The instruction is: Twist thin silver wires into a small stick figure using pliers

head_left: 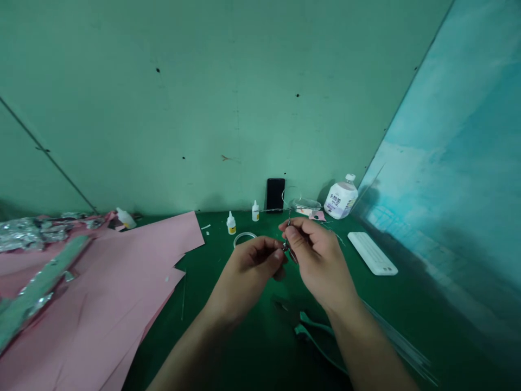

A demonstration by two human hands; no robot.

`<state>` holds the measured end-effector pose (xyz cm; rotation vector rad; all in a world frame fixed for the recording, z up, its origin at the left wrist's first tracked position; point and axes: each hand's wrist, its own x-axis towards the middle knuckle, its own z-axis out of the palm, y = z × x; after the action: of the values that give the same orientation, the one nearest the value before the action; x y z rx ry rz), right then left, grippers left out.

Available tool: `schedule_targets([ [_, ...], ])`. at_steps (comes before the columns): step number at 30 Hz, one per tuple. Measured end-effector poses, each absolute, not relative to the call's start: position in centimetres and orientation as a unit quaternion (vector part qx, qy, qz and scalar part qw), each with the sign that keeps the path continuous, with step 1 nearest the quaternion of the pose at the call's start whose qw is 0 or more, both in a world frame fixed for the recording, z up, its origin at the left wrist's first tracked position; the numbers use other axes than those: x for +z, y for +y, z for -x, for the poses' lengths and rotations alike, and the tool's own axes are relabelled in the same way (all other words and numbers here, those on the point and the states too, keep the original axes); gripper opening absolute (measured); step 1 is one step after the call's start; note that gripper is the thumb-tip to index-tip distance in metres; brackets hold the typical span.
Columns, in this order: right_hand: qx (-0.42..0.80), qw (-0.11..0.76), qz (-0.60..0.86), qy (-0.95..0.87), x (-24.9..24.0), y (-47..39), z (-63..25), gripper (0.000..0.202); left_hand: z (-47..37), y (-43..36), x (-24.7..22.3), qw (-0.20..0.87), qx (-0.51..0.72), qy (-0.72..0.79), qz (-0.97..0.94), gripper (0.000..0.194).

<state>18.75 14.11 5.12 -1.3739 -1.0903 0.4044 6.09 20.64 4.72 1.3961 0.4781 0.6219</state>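
Note:
My left hand and my right hand meet above the green table. Both are closed, thumb against fingers, on a small piece of dark twisted wire. Its upper end pokes out above my right fingers, and part of it is hidden by the fingertips. Below the hands lies a pair of pliers with green handles, partly covered by my right forearm. Just beyond my left hand is a clear ring, perhaps a coil or roll.
Pink sheets and a green strip cover the left. Small glue bottles and a black phone stand by the wall. A white bottle, a white power strip and thin rods are on the right.

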Motion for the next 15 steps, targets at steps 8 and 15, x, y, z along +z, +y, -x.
schedule_targets([
  [8,0.139,0.645,0.595,-0.459,4.8,14.6,-17.9,0.015,-6.7,20.6,3.9,0.735,0.288,0.2,-0.58,0.02],
  [15,0.132,0.645,0.58,-0.48,4.4,15.0,-18.1,0.016,-7.0,20.5,3.6,0.818,0.251,0.203,-0.476,0.021],
])
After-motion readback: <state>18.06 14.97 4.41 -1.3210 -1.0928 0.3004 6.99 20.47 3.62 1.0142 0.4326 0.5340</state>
